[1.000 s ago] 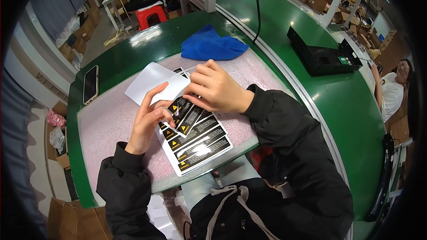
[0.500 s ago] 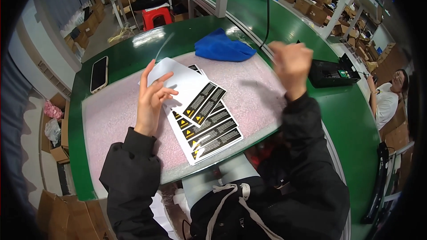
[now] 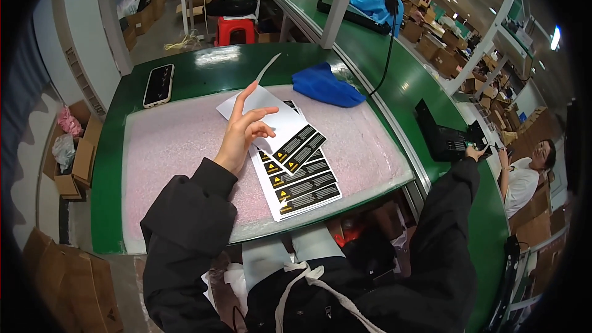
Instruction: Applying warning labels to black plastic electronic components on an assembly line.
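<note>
My left hand [image 3: 243,129] hovers over a small stack of label sheets, index finger stretched out and the other fingers loosely bent apart. A thin translucent strip [image 3: 269,68] clings to that index fingertip. Under the hand, a white sheet [image 3: 279,111] with black labels along one end lies askew on further sheets of black warning labels [image 3: 308,192] with yellow triangles. Far to the right, my right hand [image 3: 473,153] grips the near edge of a black open device housing [image 3: 449,139] with a bit of green circuit board showing. Its fingertips are partly hidden.
Bubble wrap [image 3: 179,148] covers the green bench [image 3: 108,179]. A phone [image 3: 158,86] and a blue cloth [image 3: 328,85] lie behind it. A metal rail [image 3: 394,129] and upright post [image 3: 341,6] stand to the right; a black cable hangs there. A co-worker [image 3: 524,182] sits at far right.
My right hand has moved from above the bubble wrap out to the right, onto the black device. My left hand stays over the sheets with the strip on its fingertip. The view has shifted.
</note>
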